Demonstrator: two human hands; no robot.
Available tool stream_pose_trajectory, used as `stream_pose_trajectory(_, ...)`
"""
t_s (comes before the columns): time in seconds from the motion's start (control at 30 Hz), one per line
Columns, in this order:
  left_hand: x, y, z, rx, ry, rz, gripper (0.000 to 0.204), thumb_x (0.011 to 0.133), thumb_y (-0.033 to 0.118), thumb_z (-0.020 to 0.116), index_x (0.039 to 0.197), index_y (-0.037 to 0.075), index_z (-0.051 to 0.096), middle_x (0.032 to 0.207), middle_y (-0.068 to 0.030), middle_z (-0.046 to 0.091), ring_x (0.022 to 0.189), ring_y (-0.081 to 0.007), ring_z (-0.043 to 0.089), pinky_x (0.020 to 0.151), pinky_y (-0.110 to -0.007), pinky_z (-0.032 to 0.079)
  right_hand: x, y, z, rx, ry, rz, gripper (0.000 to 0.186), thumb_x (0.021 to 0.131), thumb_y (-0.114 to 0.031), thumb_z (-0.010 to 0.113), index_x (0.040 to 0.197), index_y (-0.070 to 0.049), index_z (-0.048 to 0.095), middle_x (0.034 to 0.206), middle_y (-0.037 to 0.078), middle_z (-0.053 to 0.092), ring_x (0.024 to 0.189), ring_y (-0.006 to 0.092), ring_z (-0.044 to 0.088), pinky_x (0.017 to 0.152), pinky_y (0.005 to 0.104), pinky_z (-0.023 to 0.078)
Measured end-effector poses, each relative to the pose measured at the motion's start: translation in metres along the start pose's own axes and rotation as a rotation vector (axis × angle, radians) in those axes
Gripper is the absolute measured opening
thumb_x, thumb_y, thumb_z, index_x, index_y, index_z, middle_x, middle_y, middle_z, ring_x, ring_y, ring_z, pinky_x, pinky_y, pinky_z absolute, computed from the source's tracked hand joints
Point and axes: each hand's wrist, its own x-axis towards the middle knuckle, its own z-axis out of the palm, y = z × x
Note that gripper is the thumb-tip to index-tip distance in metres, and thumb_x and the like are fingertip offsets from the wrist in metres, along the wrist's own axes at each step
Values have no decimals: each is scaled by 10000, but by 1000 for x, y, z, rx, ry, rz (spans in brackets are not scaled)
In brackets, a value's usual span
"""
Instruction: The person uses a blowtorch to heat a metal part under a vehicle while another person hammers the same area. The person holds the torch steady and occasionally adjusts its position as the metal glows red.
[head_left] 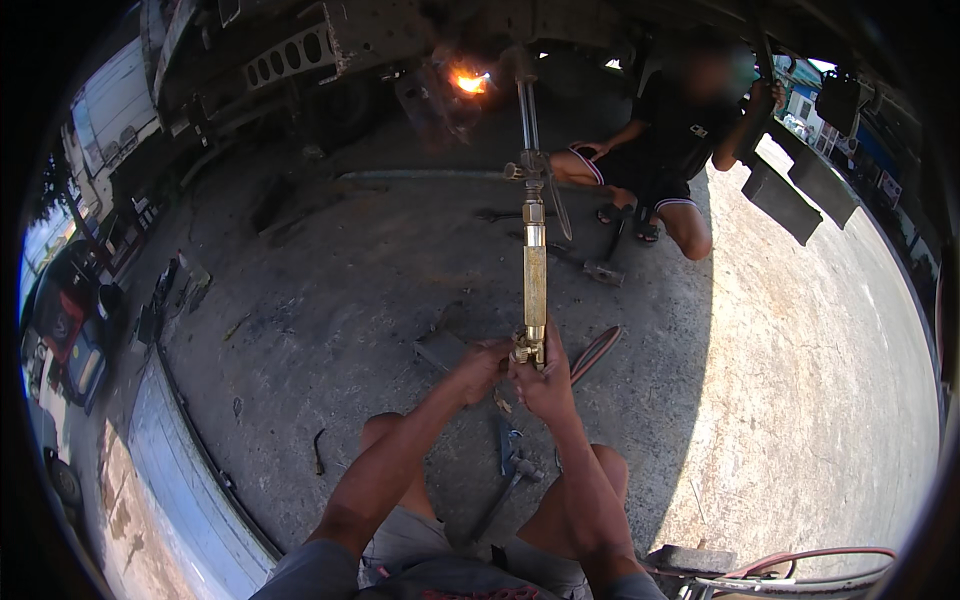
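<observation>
while the right hand (546, 388) is wrapped around the near end of the gold torch (536, 285), the left hand (484, 372) seems to pinch a small knob (520, 352) on its left side. the torch points to the far side, near an orange fire (469, 82) by dark metal (428, 108). heating looks begun; how much is left, i cannot tell.

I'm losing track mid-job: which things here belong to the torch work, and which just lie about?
In use: torch, with left hand and right hand at its valve end; flame; hose, probably.
Lying about, apparently: nearer hammer; farther hammer; long rod.
</observation>
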Motion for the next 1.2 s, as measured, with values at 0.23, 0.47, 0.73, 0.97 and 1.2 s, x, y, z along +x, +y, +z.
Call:
stream_pose_trajectory(0.23,7,-3,0,-131,-109,17,291,1098,319,550,1114,62,685,952,-34,681,813,-148,654,753,-370,560,2,4,3,-62,35,-113,784,948,13,562,1659,-74,243,861,28,594,598,74,526,524,248,445)
stream_pose_trajectory(0.47,8,11,5,-114,-181,-7,492,1102,494,496,1314,68,619,1211,-67,677,1150,-190,649,967,-416,522,9,17,-2,-137,77,-266,795,932,26,559,1656,-70,247,826,27,601,566,63,533,484,241,434)
stream_pose_trajectory(0.73,-4,35,10,-59,19,-18,549,1064,559,553,1268,66,683,1165,-65,704,1096,-185,641,1012,-394,477,0,-4,2,-110,46,-70,831,889,106,548,1656,-50,270,1109,50,615,847,110,609,775,285,524)
stream_pose_trajectory(0.97,-8,111,38,194,-59,405,575,1080,491,541,1402,15,573,1244,-117,684,1246,-242,608,1102,-444,445,6,17,-3,-259,81,-131,815,900,52,557,1654,-90,282,1059,25,580,764,87,581,676,260,502)
stream_pose_trajectory(1.2,16,134,71,21,19,346,410,992,459,714,993,68,590,738,-17,588,611,-136,614,591,-327,536,5,10,16,-399,115,-141,936,863,72,593,1685,-84,172,1360,135,612,1071,172,652,897,326,524)
